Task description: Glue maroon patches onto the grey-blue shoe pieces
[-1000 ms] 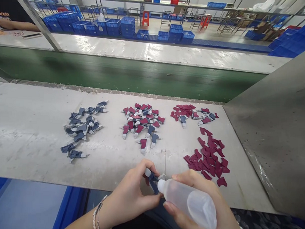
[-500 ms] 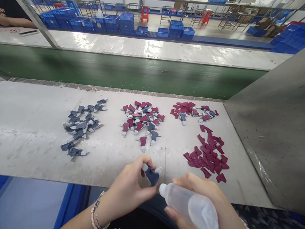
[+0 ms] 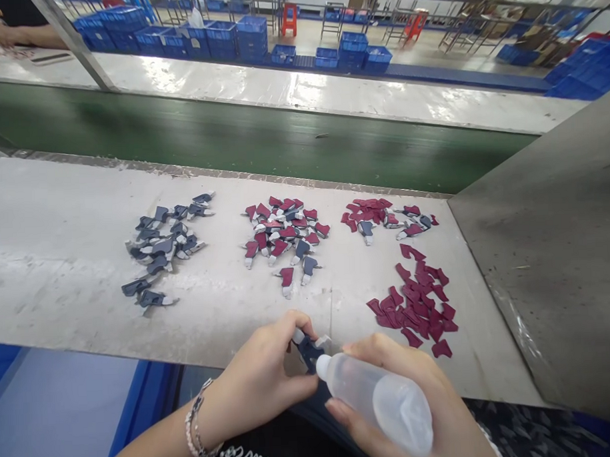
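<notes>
My left hand (image 3: 274,369) pinches a small dark blue and grey plastic part (image 3: 308,350) at the table's front edge. In my right hand (image 3: 415,378) is a translucent squeeze bottle (image 3: 378,399), tilted so its white tip points left at the part. The tip meets or overlaps the part; whether they touch I cannot tell. Beyond my hands lies a heap of maroon and blue parts with pale ends (image 3: 285,232). Loose maroon pieces (image 3: 418,304) are spread to the right, and a group of dark blue parts (image 3: 160,250) lies to the left.
A smaller maroon pile (image 3: 367,213) sits at the back right, beside a metal side panel (image 3: 551,260). A green conveyor belt (image 3: 262,143) runs behind the table. Blue bins (image 3: 221,39) stand farther back. Another person's arm (image 3: 38,36) shows at the upper left.
The blue part has turned in my left fingers, and the bottle tip has come up against or over it. The view has shifted slightly.
</notes>
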Motion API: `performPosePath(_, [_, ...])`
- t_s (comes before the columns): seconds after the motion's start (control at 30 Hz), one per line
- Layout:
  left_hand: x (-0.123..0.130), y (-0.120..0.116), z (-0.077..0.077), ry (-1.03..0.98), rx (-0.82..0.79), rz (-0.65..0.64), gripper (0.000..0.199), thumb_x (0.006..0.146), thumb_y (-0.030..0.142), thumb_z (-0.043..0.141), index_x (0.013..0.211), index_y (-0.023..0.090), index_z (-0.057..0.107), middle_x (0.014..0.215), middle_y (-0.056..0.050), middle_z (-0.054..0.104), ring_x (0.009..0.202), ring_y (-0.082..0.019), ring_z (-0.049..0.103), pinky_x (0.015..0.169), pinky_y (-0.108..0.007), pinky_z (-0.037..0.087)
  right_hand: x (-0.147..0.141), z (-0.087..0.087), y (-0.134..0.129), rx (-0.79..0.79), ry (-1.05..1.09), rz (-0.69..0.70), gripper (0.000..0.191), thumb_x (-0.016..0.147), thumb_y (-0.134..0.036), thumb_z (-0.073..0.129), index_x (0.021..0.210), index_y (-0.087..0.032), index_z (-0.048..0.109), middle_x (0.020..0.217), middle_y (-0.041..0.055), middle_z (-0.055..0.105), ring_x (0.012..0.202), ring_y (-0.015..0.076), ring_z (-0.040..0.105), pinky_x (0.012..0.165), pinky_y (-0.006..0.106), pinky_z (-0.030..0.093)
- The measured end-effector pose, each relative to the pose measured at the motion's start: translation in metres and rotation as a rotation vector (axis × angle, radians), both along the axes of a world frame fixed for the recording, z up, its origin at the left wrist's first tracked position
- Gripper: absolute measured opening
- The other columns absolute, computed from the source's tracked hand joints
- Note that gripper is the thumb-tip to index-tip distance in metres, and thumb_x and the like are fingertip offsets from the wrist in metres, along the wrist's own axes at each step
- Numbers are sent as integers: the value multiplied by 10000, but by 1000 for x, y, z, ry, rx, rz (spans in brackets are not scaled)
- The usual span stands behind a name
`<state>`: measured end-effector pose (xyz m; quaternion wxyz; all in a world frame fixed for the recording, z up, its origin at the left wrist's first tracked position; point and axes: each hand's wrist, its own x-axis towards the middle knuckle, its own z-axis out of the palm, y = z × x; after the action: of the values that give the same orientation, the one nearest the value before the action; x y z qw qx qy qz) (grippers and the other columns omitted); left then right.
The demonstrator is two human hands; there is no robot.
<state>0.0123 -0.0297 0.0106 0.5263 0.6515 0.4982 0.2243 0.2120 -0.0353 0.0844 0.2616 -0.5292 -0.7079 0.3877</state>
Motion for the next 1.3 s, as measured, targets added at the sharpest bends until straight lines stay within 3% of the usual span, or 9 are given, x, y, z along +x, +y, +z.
performPosePath(0.17, [0,1,-1,4,20,-4,362,756,165,726,1070,230,557,875,-19,685,842,-219,674,688,-289,510,0,1,-1,-35,20,6,76,791,-341,709,823,-280,678,702,-30,711,623,195,688,555,290,525])
performPosePath(0.53, [0,4,2,14,-11,-8,362,770,171,730,1074,230,542,954,-30,693,807,-199,664,705,-298,512,3,-5,3,50,28,64,81,815,-318,708,851,-264,660,699,-37,705,593,177,691,499,271,501])
performPosePath(0.83, [-3,3,2,50,31,37,343,799,248,745,1072,239,537,1008,-34,703,832,-196,685,622,-265,503,7,0,4,69,-26,86,159,838,-364,679,733,-277,596,669,-24,714,552,183,682,503,281,530])
performPosePath(1.0, [-2,3,1,59,152,53,362,792,190,750,1073,260,532,992,15,691,806,-163,672,719,-293,515,9,-1,3,122,-15,108,110,803,-242,668,760,-265,569,741,-32,737,597,174,703,492,259,522])
performPosePath(1.3, [0,3,2,44,202,50,381,784,139,751,1058,266,518,978,38,691,788,-134,663,725,-265,517,10,-3,1,154,-71,122,125,843,-299,684,800,-263,572,800,-30,734,675,175,714,569,256,546])
